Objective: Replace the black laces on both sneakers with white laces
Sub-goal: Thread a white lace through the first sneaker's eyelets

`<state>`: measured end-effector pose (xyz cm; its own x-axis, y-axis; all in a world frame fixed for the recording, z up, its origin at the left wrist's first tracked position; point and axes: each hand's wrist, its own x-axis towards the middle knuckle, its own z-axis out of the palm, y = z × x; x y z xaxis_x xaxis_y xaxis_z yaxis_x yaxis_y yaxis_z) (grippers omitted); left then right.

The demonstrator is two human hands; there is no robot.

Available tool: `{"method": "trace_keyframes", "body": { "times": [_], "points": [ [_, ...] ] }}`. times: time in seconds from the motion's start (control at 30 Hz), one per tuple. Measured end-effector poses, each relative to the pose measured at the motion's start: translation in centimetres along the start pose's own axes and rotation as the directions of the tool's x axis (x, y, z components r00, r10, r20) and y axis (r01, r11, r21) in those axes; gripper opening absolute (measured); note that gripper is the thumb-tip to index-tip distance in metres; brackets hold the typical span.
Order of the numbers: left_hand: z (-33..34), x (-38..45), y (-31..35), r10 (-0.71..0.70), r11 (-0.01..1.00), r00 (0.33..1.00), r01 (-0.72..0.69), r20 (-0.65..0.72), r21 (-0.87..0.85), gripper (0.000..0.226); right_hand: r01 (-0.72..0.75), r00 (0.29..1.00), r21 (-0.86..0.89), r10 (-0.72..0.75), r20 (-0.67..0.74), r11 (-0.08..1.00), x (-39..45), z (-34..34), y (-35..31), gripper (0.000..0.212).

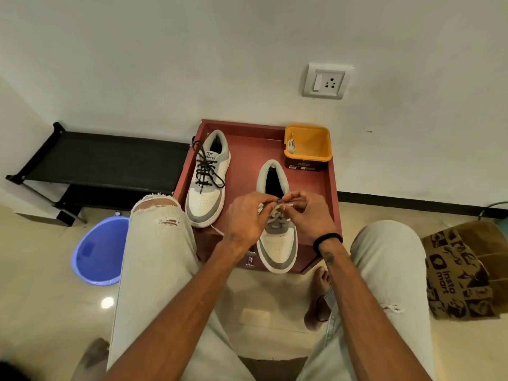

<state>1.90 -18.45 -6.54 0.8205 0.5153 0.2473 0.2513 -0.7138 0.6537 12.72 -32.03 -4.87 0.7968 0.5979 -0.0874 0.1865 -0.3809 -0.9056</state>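
Both forearms reach in from the near edge of the view, and at their ends the fingertips meet over the right-hand sneaker [277, 215]. Left hand [247, 218] and right hand [308, 215] each pinch a strand of the white lace [276, 213] at the upper eyelets, thumbs and forefingers drawn narrow; a pale tip pokes out beside the right thumb. This lace looks flat, soft and light, so it will likely flop and twist unless held close to its stiff tip, which is the sensible place to take it for threading. It already crosses the lower eyelets in loose, greyish-white bars.

That sneaker, white and grey with a perforated toe, sits toward the front edge of the red drawer-like tray [332, 188], its toe just over the lip. Toward the left edge lies the other sneaker [207, 182], with its black lace [206, 169] threaded and the ends trailing. At the back right corner stands a yellow tub [316, 155] with a bundled white lace [291, 145] inside, probably meant for the second shoe. A black band [327, 240] circles the right wrist.
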Motion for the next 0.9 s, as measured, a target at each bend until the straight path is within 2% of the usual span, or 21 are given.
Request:
{"method": "trace_keyframes", "body": {
  "times": [0.1,0.2,0.37,0.5,0.63,0.73,0.9],
  "points": [
    [-0.3,0.6,-0.1,0.003,1.000,1.000,-0.003,-0.010,-0.006,0.022,0.010,0.998,-0.027,-0.011,-0.058,1.000,0.5,-0.3,0.2,0.012],
    [-0.2,0.7,0.2,0.014,0.998,0.998,-0.011,0.056,-0.056,0.031,0.012,0.999,0.007,-0.012,-0.034,1.000,1.0,-0.1,0.4,0.011],
    [0.4,0.2,-0.7,-0.082,0.989,0.993,0.092,0.089,-0.117,0.032,0.008,1.000,-0.036,-0.008,0.002,0.999,0.8,1.1,1.0,0.014],
    [0.6,0.1,-1.1,-0.104,0.990,0.992,0.109,0.065,-0.093,0.029,0.029,0.999,-0.072,-0.027,0.029,0.997,0.3,1.2,0.8,0.016],
    [0.6,0.3,-0.8,-0.072,0.997,0.996,0.073,0.054,-0.018,0.023,-0.021,0.999,-0.026,0.019,-0.046,0.999,0.4,1.2,0.6,0.012],
    [0.5,0.8,-0.7,-0.055,0.998,0.998,0.053,0.044,0.046,0.020,0.003,0.996,-0.119,-0.013,-0.086,0.993,0.6,1.3,0.7,0.012],
    [0.2,1.9,-0.6,-0.047,0.997,0.992,0.039,0.119,0.064,0.018,0.024,0.996,-0.172,-0.038,-0.083,0.985,0.7,1.3,0.8,0.015]
  ]
}}
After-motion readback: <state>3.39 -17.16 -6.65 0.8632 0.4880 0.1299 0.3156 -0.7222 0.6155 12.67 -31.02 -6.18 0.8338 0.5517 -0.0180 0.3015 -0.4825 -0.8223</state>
